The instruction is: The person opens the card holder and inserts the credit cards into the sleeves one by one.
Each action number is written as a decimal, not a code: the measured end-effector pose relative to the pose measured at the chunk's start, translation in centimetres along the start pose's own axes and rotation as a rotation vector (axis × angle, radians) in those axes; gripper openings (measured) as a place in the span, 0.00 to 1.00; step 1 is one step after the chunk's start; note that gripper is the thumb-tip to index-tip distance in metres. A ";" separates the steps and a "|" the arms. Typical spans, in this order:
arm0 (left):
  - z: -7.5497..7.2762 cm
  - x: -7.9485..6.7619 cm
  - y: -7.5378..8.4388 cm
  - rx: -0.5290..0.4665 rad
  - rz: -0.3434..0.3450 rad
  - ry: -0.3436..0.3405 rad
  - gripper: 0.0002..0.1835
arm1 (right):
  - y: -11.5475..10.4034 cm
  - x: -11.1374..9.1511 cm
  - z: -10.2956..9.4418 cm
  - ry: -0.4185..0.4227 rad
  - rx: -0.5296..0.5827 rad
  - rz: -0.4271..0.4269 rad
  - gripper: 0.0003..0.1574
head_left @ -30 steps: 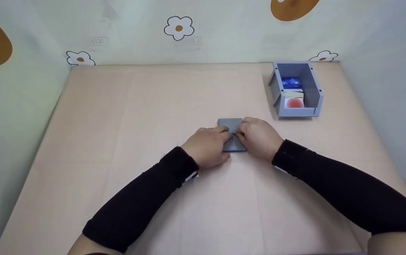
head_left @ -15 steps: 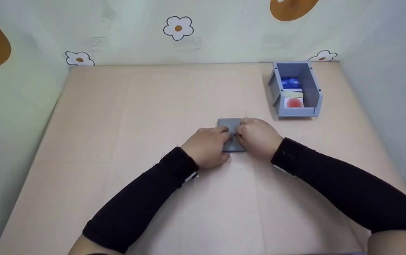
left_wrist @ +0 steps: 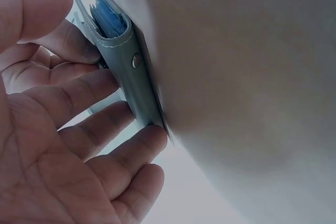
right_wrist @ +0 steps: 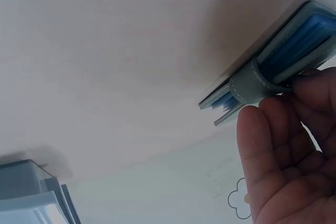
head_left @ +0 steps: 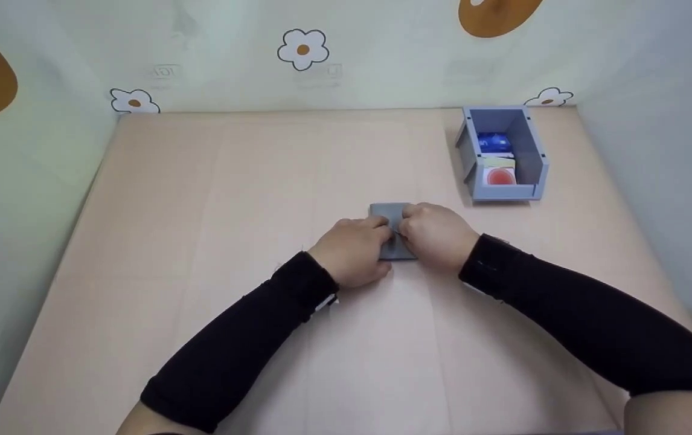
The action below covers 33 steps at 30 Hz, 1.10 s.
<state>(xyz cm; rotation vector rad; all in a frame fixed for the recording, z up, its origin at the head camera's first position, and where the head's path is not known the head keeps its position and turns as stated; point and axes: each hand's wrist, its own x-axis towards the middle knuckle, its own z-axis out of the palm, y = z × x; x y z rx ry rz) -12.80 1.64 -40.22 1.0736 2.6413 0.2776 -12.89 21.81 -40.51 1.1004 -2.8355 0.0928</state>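
A grey-green card holder lies on the table between both hands. Blue-edged sleeves show inside it in the left wrist view, and a metal snap sits on its spine. My left hand rests against it, with several fairly straight fingers along the spine and the index finger on the cover; its thumb stands apart. With thumb and index finger, my right hand pinches the end of the stitched strap, which wraps the holder's opening side. The right fingers partly hide the strap's tip.
A blue-grey plastic bin stands at the back right, holding a blue packet and a card with a red circle. Pale walls with printed flowers border the table behind and at both sides.
My right hand has shifted slightly left over the cover with the strap end, closer to the left fingers. The left hand and the card holder have stayed in place.
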 end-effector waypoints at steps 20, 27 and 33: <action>0.2 -0.1 -0.1 -0.002 0.013 0.038 0.30 | -0.3 0.0 -0.1 0.007 -0.078 -0.047 0.05; 0.4 -0.1 -0.1 -0.020 0.007 0.068 0.26 | -0.2 0.2 0.1 -0.010 -0.029 -0.015 0.06; 0.4 -0.1 -0.4 -0.071 -0.030 0.083 0.28 | 0.3 -0.4 0.4 -0.008 0.131 0.094 0.12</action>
